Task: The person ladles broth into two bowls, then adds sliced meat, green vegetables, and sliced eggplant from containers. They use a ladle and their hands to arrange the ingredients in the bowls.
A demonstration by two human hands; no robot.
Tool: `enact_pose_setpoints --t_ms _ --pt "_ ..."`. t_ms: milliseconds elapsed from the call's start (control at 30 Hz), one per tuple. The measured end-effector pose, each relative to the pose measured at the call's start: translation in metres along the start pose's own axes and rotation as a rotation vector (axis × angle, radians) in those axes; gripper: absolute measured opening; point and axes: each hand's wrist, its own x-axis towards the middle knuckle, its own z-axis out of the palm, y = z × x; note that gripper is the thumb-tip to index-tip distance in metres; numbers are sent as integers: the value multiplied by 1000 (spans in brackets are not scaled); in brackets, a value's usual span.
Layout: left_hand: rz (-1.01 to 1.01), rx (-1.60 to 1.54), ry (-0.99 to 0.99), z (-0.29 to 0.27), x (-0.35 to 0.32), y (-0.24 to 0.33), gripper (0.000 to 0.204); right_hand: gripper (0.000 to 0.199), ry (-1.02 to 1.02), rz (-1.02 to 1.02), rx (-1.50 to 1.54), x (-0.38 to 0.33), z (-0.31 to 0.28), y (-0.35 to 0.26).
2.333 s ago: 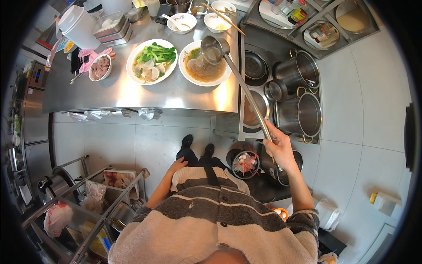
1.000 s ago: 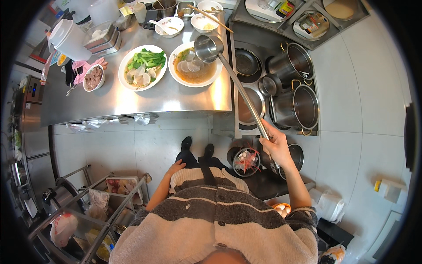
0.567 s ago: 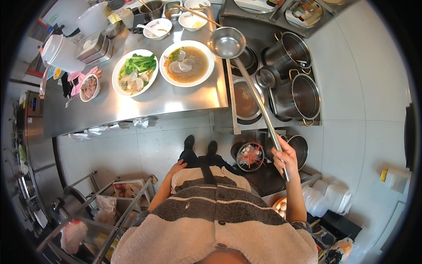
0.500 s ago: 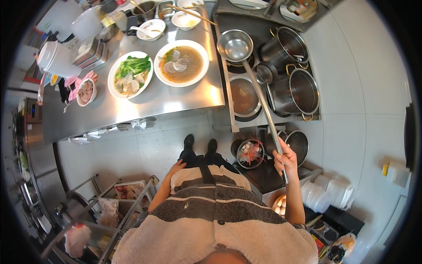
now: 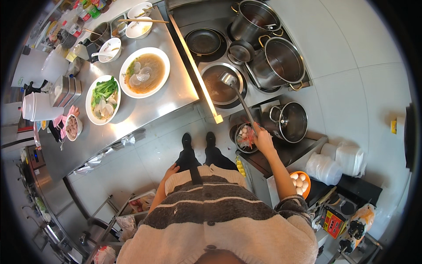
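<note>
My right hand (image 5: 263, 140) grips the long handle of a metal ladle (image 5: 228, 80), whose cup sits over a round well of dark broth (image 5: 218, 86) set into the cooktop. My left hand (image 5: 170, 169) hangs at my side by my hip and holds nothing that I can see. On the steel counter (image 5: 176, 92) to the left stand a white bowl of brown soup with pale slices (image 5: 144, 72) and a white bowl of greens and pale slices (image 5: 103, 100).
Two tall steel stockpots (image 5: 281, 61) and a dark pan (image 5: 203, 42) stand on the cooktop. A lower pot (image 5: 290, 122), a small bowl of mixed ingredients (image 5: 245, 137), an orange bowl of eggs (image 5: 300, 181) and stacked white containers (image 5: 338, 160) sit at right. Small bowls, jugs crowd the counter's left.
The ladle has swung right from above the soup bowl on the counter to the broth well and has lowered into it. My view has turned right with it.
</note>
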Motion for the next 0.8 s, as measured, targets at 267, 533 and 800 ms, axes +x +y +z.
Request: enact_pose_setpoints --t_ms 267,533,800 --pt "-18 -14 34 -2 13 -21 64 62 -180 -90 -385 48 1 46" --pt "5 -11 37 8 -9 0 63 35 -135 -86 -171 69 -3 51" --pt "-44 -118 32 11 -11 5 66 38 -349 355 721 80 -27 41"
